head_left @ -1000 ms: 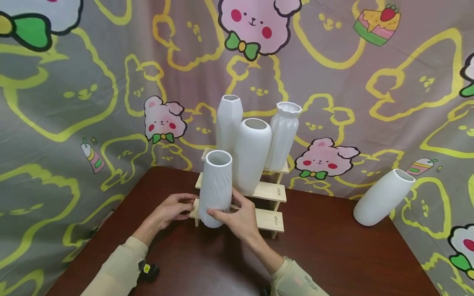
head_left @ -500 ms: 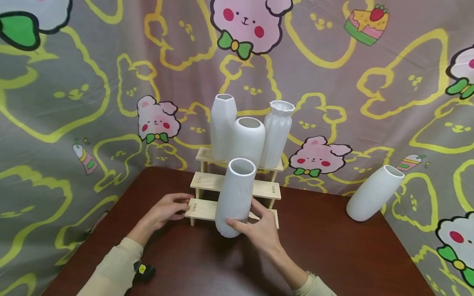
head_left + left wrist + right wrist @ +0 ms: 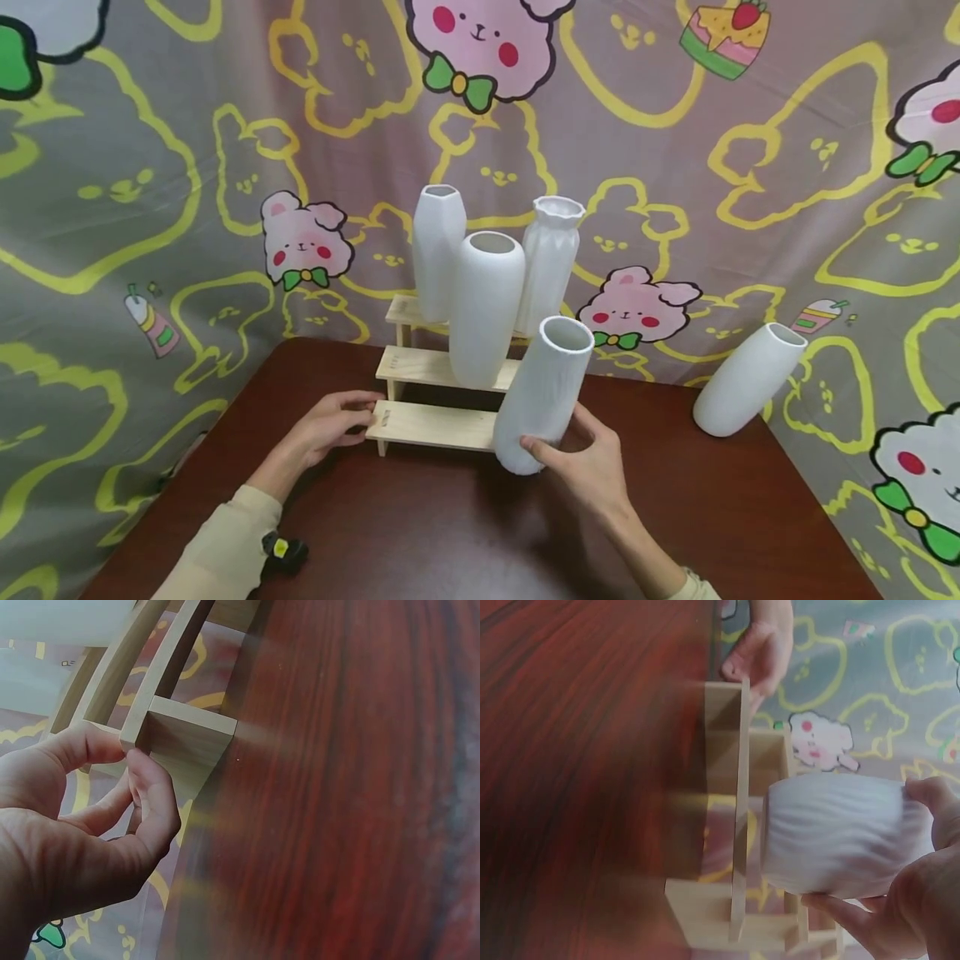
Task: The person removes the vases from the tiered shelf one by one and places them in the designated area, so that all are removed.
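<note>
My right hand (image 3: 592, 467) grips a white vase (image 3: 542, 396) with wavy ridges, thumb on its near side. The vase tilts, its mouth leaning right, at the right end of the lowest step of a three-tier wooden stand (image 3: 435, 425). In the right wrist view a narrow gap shows between the ridged vase's base (image 3: 780, 832) and the step. My left hand (image 3: 330, 427) pinches the left end of that step; the left wrist view shows thumb and fingertips at the board's corner (image 3: 139, 724). A smooth white vase (image 3: 486, 312) stands on the middle step.
On the top step stand a faceted white vase (image 3: 439, 254) and a white vase with a frilled rim (image 3: 551, 267). Another smooth white vase (image 3: 746, 383) leans at the right, near the patterned curtain (image 3: 645, 225). The dark red-brown table (image 3: 420, 525) lies below.
My right hand has carried the ridged vase rightward along the lowest step, from its left end to its right. My left hand has stayed at the stand's left end. The head view has shifted slightly.
</note>
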The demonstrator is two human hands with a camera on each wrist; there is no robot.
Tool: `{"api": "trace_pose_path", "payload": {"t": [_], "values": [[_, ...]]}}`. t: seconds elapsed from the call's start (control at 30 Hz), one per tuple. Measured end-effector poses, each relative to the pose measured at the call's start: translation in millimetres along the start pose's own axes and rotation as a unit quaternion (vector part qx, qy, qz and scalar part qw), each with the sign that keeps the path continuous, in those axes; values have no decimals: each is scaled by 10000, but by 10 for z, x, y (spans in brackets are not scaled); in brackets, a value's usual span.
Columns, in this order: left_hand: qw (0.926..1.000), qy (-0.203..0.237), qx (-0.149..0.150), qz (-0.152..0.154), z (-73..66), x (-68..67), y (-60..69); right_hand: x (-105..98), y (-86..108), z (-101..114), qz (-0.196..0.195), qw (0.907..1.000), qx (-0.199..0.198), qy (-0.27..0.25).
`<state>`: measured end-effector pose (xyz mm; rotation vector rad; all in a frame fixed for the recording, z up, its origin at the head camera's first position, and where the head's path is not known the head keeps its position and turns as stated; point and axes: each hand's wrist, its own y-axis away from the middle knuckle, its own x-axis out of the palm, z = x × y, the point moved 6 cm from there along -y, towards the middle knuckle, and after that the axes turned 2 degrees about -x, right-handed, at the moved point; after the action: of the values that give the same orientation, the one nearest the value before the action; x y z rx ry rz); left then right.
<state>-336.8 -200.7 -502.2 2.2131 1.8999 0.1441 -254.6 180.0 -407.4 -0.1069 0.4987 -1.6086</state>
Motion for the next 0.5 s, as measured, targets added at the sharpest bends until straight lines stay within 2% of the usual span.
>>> {"api": "trace_pose_path", "payload": {"t": [0.17, 0.5], "values": [[10000, 15, 11, -2, 35, 4, -17, -253, 20, -55, -318, 9967, 257, 697], [10000, -13, -28, -10, 18, 4, -7, -699, -14, -153, -804, 9877, 474, 1255]]}}
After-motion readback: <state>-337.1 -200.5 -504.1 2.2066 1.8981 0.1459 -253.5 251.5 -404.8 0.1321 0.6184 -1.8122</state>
